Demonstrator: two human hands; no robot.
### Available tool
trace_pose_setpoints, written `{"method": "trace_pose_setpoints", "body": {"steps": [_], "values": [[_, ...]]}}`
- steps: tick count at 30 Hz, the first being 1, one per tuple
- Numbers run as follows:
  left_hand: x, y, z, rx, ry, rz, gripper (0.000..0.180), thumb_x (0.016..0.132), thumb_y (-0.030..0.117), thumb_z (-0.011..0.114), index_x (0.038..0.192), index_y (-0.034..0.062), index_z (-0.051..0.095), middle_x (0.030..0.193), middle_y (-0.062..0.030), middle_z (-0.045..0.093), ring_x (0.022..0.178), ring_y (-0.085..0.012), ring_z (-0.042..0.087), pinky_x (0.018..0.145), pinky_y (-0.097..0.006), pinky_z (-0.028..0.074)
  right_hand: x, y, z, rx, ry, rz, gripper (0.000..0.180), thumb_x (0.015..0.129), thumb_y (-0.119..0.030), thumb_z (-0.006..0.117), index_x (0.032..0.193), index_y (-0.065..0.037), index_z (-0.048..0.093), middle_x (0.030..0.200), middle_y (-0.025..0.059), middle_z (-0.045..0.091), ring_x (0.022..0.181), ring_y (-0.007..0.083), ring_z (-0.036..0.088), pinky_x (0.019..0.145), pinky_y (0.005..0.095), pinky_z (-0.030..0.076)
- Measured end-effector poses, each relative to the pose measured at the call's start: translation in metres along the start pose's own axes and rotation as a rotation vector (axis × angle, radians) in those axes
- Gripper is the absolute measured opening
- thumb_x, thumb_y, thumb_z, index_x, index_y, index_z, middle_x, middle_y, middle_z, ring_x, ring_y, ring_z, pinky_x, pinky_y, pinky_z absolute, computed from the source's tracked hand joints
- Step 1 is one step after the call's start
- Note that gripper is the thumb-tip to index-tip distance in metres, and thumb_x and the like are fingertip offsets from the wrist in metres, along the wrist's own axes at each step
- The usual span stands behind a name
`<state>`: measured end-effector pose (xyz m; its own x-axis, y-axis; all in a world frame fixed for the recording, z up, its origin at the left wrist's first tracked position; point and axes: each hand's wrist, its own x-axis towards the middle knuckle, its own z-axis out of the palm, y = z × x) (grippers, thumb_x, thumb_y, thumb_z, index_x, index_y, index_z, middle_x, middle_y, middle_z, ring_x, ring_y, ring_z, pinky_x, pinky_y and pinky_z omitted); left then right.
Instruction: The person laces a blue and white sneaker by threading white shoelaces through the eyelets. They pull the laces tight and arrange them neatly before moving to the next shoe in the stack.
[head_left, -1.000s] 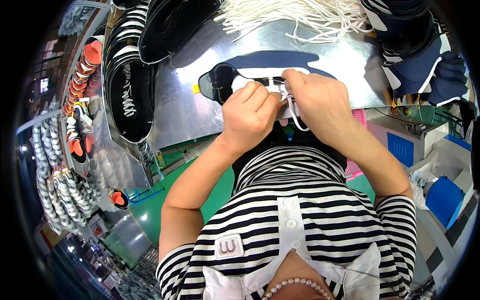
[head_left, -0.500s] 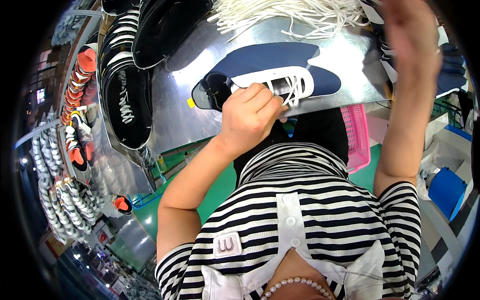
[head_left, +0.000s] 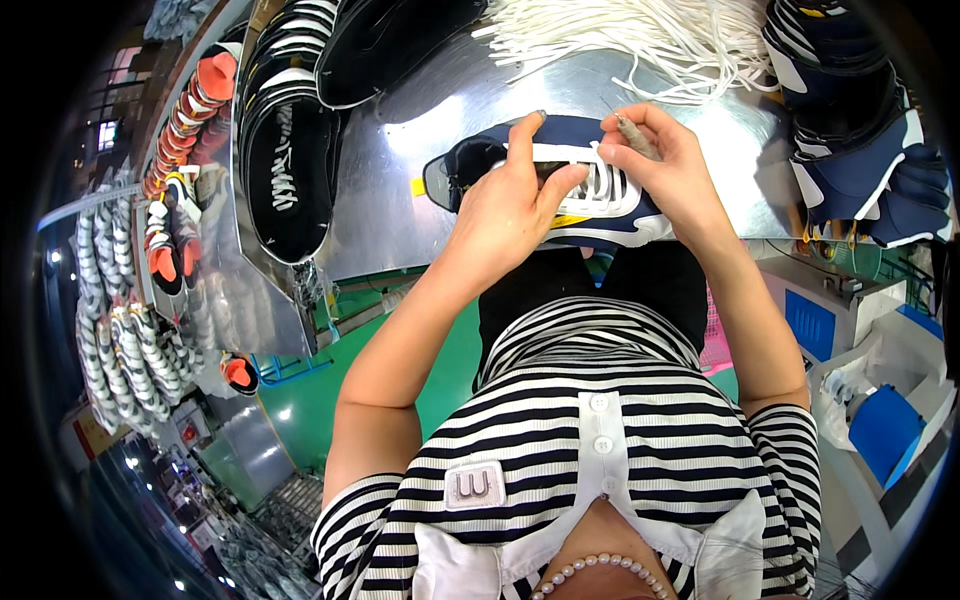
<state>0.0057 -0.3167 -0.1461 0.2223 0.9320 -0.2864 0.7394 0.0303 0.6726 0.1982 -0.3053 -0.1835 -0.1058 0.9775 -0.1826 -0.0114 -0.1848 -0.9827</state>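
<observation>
A navy shoe upper (head_left: 568, 130) with a white lace panel lies on its side at the near edge of the metal table (head_left: 385, 220). White laces (head_left: 604, 186) cross its front part. My left hand (head_left: 505, 210) holds the upper, thumb and index finger spread across the lace opening; its other fingers are hidden. Over the upper's far side, my right hand (head_left: 672, 168) is closed round an awl-like tool (head_left: 637, 137) with a wrapped, greyish handle and a thin metal tip. The tip points away to the upper left, just above the upper.
A heap of loose white laces (head_left: 630, 40) covers the table's far side. Black uppers (head_left: 285, 190) are stacked at the left, and navy uppers (head_left: 850, 175) at the right. Orange-lined shoe parts (head_left: 195, 115) stand beyond the left edge. A pink basket (head_left: 714, 340) shows below the table.
My right hand has come back from the far right and now holds the tool over the upper. The left hand has gone from a closed grip to thumb and index spread. The view has shifted slightly.
</observation>
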Motion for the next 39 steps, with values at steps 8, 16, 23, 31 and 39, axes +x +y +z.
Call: {"method": "trace_pose_setpoints", "body": {"steps": [8, 16, 23, 31, 39], "values": [[0.008, -0.014, 0.031, 0.162, 0.475, 0.236, 0.046, 0.076, 0.041, 0.081, 0.104, 0.0075, 0.067, 0.091, -0.0108, 0.072, 0.076, -0.0282, 0.064, 0.076, -0.037, 0.047, 0.01, 0.009, 0.01, -0.211, -0.015, -0.014, 0.023, 0.086, -0.013, 0.068, 0.106, -0.002, 0.066, 0.1, 0.0113, 0.072, 0.09, 0.0175, 0.068, 0.079, 0.0299, 0.051], [0.006, -0.015, 0.033, 0.125, 0.506, 0.218, 0.038, 0.073, 0.031, 0.083, 0.101, 0.0093, 0.069, 0.092, -0.0054, 0.072, 0.077, -0.0256, 0.058, 0.076, -0.036, 0.044, -0.025, -0.009, -0.004, -0.379, -0.01, -0.116, 0.022, 0.096, -0.018, 0.061, 0.106, 0.001, 0.062, 0.095, 0.0151, 0.071, 0.086, 0.0236, 0.07, 0.075, 0.0326, 0.052], [0.003, -0.012, 0.033, 0.128, 0.452, 0.214, 0.039, 0.073, 0.027, 0.084, 0.105, 0.009, 0.068, 0.094, -0.0059, 0.07, 0.082, -0.0249, 0.056, 0.079, -0.036, 0.045, -0.027, -0.006, -0.007, -0.604, -0.073, -0.308, 0.012, 0.092, -0.012, 0.063, 0.096, 0.0, 0.06, 0.081, 0.0157, 0.07, 0.07, 0.0309, 0.067, 0.063, 0.0361, 0.05], [-0.001, -0.013, 0.033, 0.109, 0.481, 0.257, 0.039, 0.075, 0.026, 0.083, 0.106, 0.0072, 0.067, 0.095, -0.0077, 0.071, 0.082, -0.0252, 0.058, 0.08, -0.036, 0.044, -0.026, -0.002, -0.011, -0.43, -0.096, -0.269, 0.014, 0.091, -0.014, 0.063, 0.095, -0.001, 0.062, 0.078, 0.0153, 0.069, 0.066, 0.0302, 0.065, 0.06, 0.0377, 0.049], [-0.006, -0.011, 0.035, 0.131, 0.438, 0.309, 0.032, 0.078, 0.017, 0.077, 0.107, 0.0084, 0.067, 0.094, -0.0086, 0.071, 0.079, -0.0257, 0.058, 0.08, -0.037, 0.044, -0.018, -0.002, 0.009, -0.799, -0.074, -0.415, 0.026, 0.09, -0.012, 0.061, 0.111, 0.002, 0.056, 0.072, 0.0167, 0.067, 0.067, 0.0358, 0.066, 0.061, 0.0427, 0.05]]}}
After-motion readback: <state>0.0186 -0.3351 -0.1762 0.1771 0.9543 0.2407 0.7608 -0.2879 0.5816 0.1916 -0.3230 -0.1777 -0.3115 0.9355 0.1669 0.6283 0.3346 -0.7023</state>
